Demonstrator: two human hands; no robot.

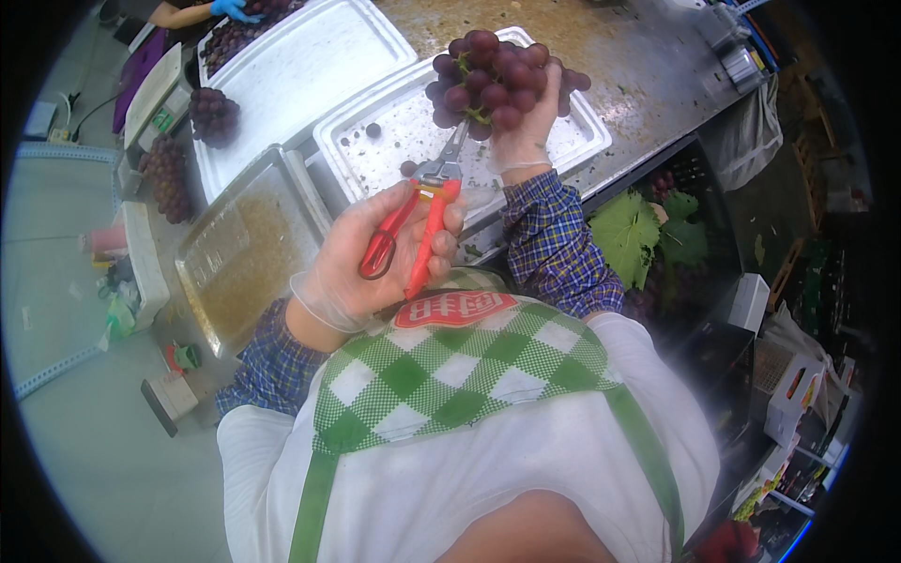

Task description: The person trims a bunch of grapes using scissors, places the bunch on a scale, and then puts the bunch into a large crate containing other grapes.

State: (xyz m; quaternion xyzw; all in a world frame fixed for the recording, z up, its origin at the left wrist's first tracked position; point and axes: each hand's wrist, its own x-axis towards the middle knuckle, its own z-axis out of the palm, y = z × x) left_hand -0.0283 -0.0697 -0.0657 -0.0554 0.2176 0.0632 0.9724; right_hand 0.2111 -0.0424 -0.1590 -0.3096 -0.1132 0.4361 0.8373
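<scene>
My left hand (383,246), in a clear plastic glove, is closed around the red handles of a pair of pruning snips (440,165). The metal blades point away from me, and their tips reach the near underside of a bunch of dark red grapes (486,77). What lies between the tips is hard to make out. My right hand (531,130), gloved the same way, holds that bunch up from its right side; the grapes hide most of its fingers. Beneath the bunch is a white foam tray (345,169) with loose grapes (373,130) and small dark debris in it.
Left of it lie a larger white foam tray (281,91), a stained metal tray (260,232) and two grape bunches (214,116). A person's blue-gloved hand (236,10) touches grapes at the far left. On my right stands a dark crate (718,204) with grape leaves (626,229).
</scene>
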